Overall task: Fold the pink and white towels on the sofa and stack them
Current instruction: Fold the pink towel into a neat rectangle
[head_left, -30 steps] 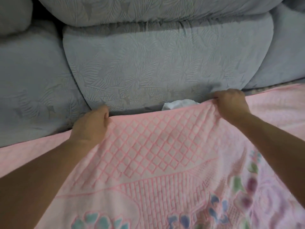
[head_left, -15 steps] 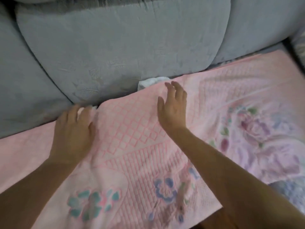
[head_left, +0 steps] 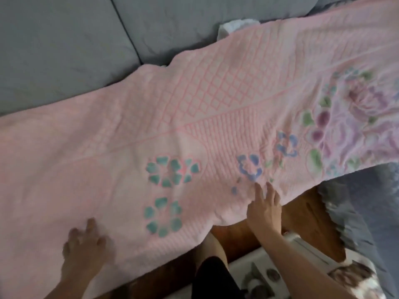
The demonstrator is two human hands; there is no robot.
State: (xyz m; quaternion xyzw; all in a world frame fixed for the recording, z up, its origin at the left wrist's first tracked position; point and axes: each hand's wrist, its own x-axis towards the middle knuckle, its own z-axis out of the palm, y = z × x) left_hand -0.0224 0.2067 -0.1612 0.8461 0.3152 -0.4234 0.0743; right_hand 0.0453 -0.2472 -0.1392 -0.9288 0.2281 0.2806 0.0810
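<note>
Left hand (head_left: 84, 251) and right hand (head_left: 264, 209) press flat, fingers straight, on flowered pink quilted towel (head_left: 194, 117) across grey sofa (head_left: 64, 46)

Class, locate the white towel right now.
In the head view, the white towel peeks out at upper centre-right, tucked between the pink towel's far edge and the grey sofa cushion.

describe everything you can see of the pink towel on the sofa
The pink towel looks like soft terry, spread flat along the grey sofa seat, its near edge draping over the front. It carries a woven diamond grid, ribbed bands, teal and blue flowers and a large purple bloom at the right. The left hand rests on it with fingers spread; the right hand touches its near edge. A bit of white towel peeks from behind its far edge.
</note>
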